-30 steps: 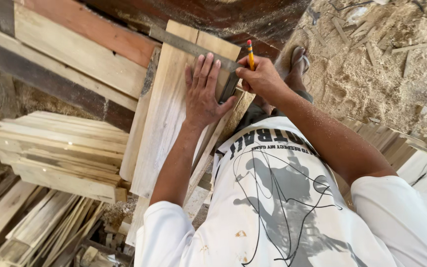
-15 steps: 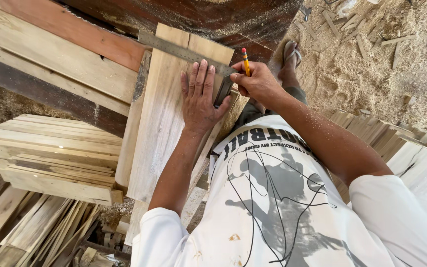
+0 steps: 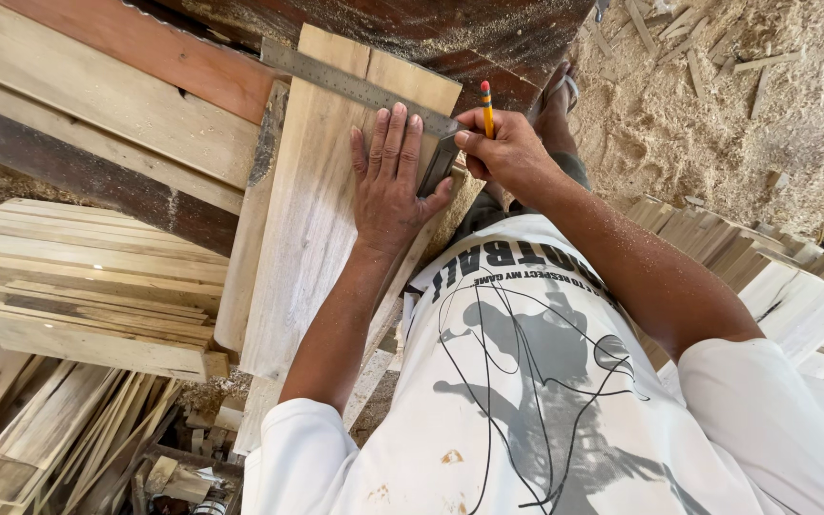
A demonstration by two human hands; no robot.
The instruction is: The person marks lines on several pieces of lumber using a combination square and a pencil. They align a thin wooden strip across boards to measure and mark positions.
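Note:
My left hand (image 3: 388, 181) lies flat with fingers spread on a pale wooden plank (image 3: 312, 238) and presses against a metal try square (image 3: 355, 88) laid across the plank's far end. The thumb rests against the square's dark stock (image 3: 438, 164). My right hand (image 3: 503, 151) grips a red and yellow pencil (image 3: 486, 107) upright, right beside the stock at the plank's right edge. The plank leans over a workbench of rough boards (image 3: 97, 105).
A stack of pale planks (image 3: 88, 286) lies at the left, with thin offcuts (image 3: 69, 429) below it. More boards (image 3: 793, 277) are piled at the right. Sawdust and scraps (image 3: 717, 105) cover the ground, where my sandalled foot (image 3: 557, 95) stands.
The view has shifted slightly. My left hand stays pressed on the plank and square. My right hand with the pencil stays at the square's stock, barely moved.

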